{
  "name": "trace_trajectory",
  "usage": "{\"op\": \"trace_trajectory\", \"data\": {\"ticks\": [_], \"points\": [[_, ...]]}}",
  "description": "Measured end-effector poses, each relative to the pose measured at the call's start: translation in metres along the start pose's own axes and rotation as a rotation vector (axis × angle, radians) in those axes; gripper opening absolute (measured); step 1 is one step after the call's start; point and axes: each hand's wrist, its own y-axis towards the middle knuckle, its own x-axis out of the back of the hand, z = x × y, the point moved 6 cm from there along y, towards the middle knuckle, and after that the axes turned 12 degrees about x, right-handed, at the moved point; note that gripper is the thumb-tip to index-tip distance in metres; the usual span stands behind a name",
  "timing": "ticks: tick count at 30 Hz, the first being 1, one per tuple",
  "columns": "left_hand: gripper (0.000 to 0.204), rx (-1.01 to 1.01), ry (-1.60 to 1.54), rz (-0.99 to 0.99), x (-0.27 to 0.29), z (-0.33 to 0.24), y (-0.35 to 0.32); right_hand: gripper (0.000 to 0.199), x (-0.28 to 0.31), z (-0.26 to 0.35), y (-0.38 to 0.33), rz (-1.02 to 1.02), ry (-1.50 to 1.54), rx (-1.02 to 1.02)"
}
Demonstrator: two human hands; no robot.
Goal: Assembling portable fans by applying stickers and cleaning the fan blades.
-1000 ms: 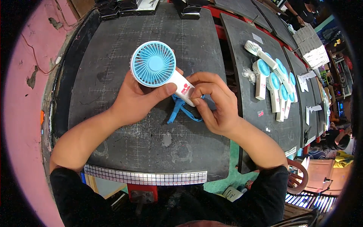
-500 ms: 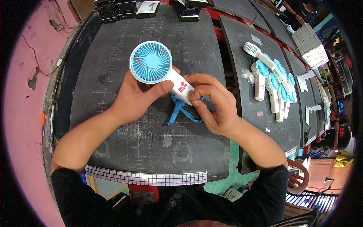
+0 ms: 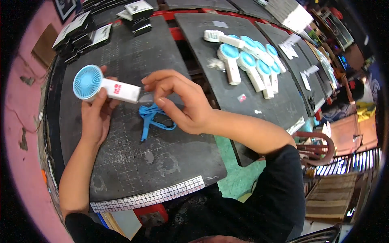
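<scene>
My left hand (image 3: 97, 109) is closed round a white handheld fan (image 3: 125, 91) with a light blue round grille and a red print on its handle. The fan lies tilted sideways, its handle end pointing toward my right hand (image 3: 182, 101). That hand is apart from the handle, its thumb and forefinger pinched on what looks like a small piece of clear film (image 3: 146, 98). Below, a blue strap (image 3: 150, 115) rests on the dark work table (image 3: 125, 158).
Several similar fans (image 3: 253, 67) lie grouped on the neighbouring table (image 3: 279, 109) at the right, beside crumpled clear plastic (image 3: 216, 63). Black and white boxes (image 3: 83, 34) are stacked at the far left. A gridded white strip (image 3: 150, 196) runs along the near table edge.
My left hand has carried the fan to the left. My right hand has come off the handle with the clear piece in its fingers. The view has turned toward the right.
</scene>
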Motion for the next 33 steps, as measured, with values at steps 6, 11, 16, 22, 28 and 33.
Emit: {"op": "trace_trajectory", "data": {"ticks": [6, 11, 16, 22, 28, 33], "points": [[0.050, 0.066, -0.082, -0.055, 0.005, 0.012, 0.012, 0.014, 0.051, 0.012, 0.036, -0.206, 0.041, -0.239], [0.049, 0.066, -0.088, -0.052, 0.006, 0.009, 0.007, 0.018, 0.122, 0.007, 0.051, 0.237, -0.763, -0.213], [0.050, 0.078, -0.059, 0.006, 0.003, 0.013, 0.011, 0.016, 0.142, -0.077, -0.005, 0.714, -0.986, -0.628], [0.052, 0.074, 0.008, 0.032, 0.000, 0.014, 0.007, 0.023, 0.119, -0.093, -0.018, 0.777, -1.271, -0.701], [0.052, 0.072, 0.015, 0.035, -0.001, 0.014, 0.007, 0.012, 0.119, -0.076, -0.005, 0.748, -1.368, -0.677], [0.053, 0.093, -0.014, 0.046, 0.000, 0.015, 0.007, 0.015, 0.109, -0.074, -0.025, 0.722, -1.429, -0.435]]}}
